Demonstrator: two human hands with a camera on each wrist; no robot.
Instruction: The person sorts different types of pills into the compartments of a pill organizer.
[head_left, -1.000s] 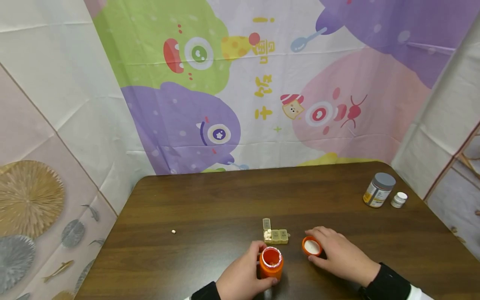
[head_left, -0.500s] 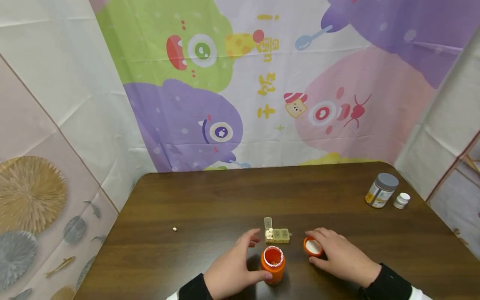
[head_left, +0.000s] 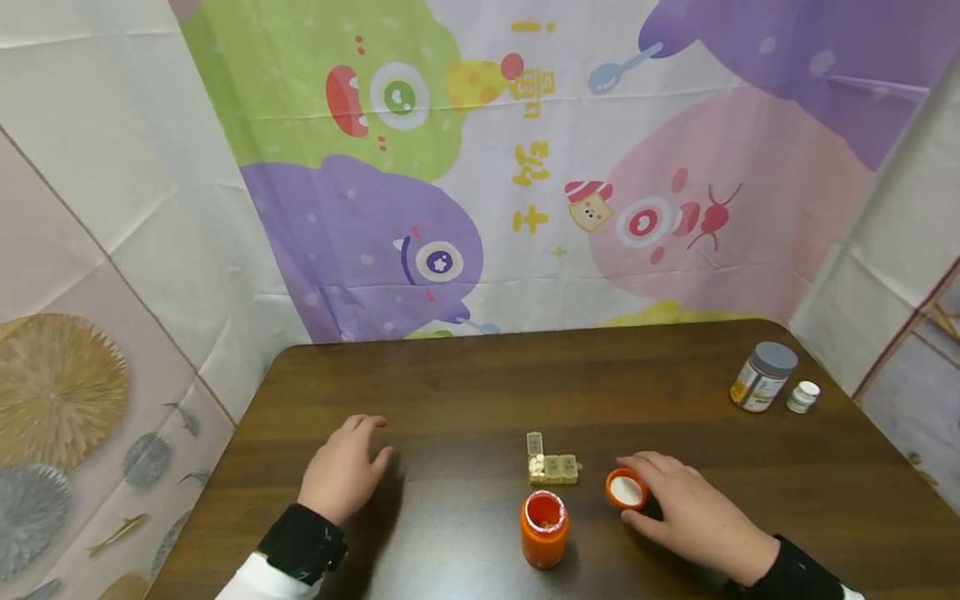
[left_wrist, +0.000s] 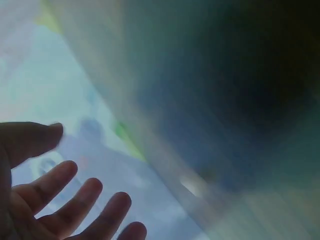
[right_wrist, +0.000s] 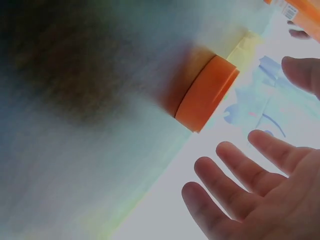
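My left hand [head_left: 347, 468] hovers over the left part of the table, thumb and fingers apart and holding nothing. A small blurred white thing [left_wrist: 191, 187] lies beyond its fingers in the left wrist view. My right hand [head_left: 690, 512] is beside an upturned orange lid [head_left: 626, 489] with a white lining; in the right wrist view its relaxed fingers stand clear of the lid [right_wrist: 207, 94]. An open orange bottle [head_left: 544, 533] stands upright between the hands. Behind it sits a yellowish pill box [head_left: 561, 469], one flap up, with several white pills [head_left: 536, 465] in that compartment.
A grey-lidded jar [head_left: 762, 379] and a small white bottle [head_left: 803, 397] stand at the back right of the brown wooden table [head_left: 465, 392]. A cartoon-printed cloth [head_left: 525, 292] hangs behind the table's far edge.
My left hand has let go of the orange bottle and moved left, now covering the spot where a small white pill lay. The right hand has barely moved beside the lid.
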